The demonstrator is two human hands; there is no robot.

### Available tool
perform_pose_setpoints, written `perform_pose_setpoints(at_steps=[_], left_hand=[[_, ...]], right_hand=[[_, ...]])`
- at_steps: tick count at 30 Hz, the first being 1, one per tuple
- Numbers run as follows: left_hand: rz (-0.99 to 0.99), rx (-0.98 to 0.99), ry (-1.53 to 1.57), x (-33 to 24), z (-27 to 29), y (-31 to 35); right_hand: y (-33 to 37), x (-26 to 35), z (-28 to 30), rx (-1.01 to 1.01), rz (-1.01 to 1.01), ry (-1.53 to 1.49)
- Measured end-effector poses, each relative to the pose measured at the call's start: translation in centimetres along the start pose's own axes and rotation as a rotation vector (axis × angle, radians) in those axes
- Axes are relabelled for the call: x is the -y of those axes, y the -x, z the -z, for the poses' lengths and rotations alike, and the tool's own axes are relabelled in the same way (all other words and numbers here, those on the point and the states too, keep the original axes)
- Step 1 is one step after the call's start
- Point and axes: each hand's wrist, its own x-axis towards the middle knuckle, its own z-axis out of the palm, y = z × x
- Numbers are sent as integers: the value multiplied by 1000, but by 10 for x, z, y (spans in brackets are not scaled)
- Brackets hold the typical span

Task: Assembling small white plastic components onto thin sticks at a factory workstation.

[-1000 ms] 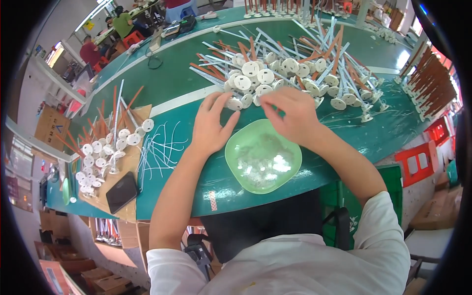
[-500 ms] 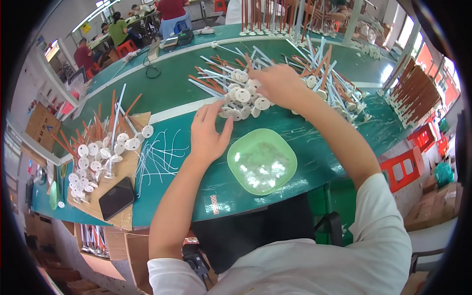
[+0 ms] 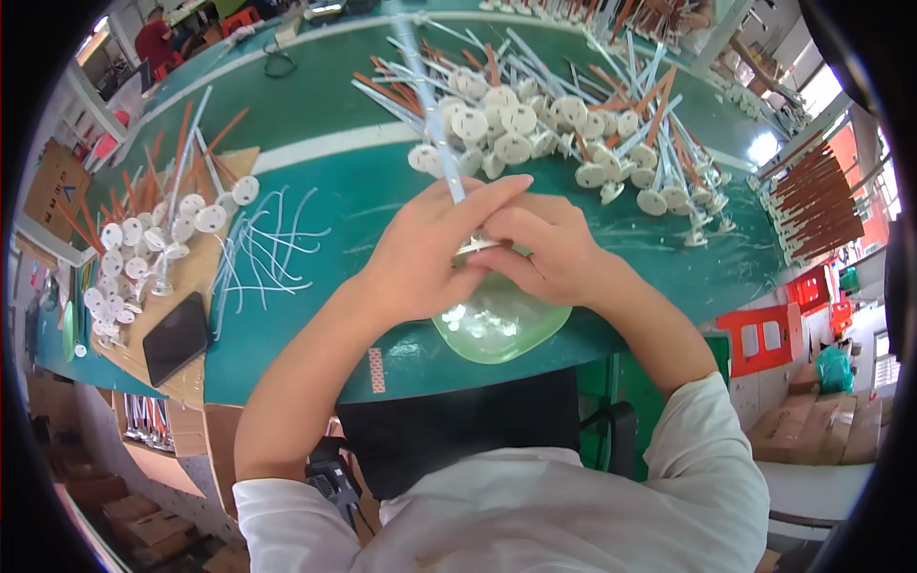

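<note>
Both hands meet over a green square bowl [image 3: 501,336] that has small shiny pieces in it. My left hand [image 3: 417,250] is closed around the lower part of a long silver strip [image 3: 433,119], which stands up and leans slightly left. At its foot sits a white round base [image 3: 478,245], partly covered by fingers. My right hand [image 3: 549,246] pinches this base from the right, thumb below and fingers above. Beyond the hands lies a heap of similar white-based strips [image 3: 511,145], some silver, some reddish brown.
On the left, a cardboard sheet [image 3: 220,355] bears more disc-based strips [image 3: 134,239] and a black phone [image 3: 177,337]. Thin white wires [image 3: 272,239] lie beside it. A rack of brown strips [image 3: 812,196] stands at the right. A black chair armrest [image 3: 621,435] is below the table edge.
My right hand has come back from the heap to join the left over the bowl. A silver strip with a round base is now held between them. The view has tilted downward.
</note>
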Motion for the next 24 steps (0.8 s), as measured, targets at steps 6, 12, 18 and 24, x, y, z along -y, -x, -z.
perform_pose_setpoints(at_steps=[6, 12, 18, 24], left_hand=[[84, -3, 32, 5, -9, 6], [106, 97, 13, 3, -9, 5], [117, 42, 142, 9, -9, 3], [69, 63, 86, 10, -4, -1]], right_hand=[[5, -5, 1, -130, 107, 169], [7, -2, -2, -182, 131, 276], [6, -11, 5, -82, 48, 89], [8, -5, -3, -127, -67, 92]])
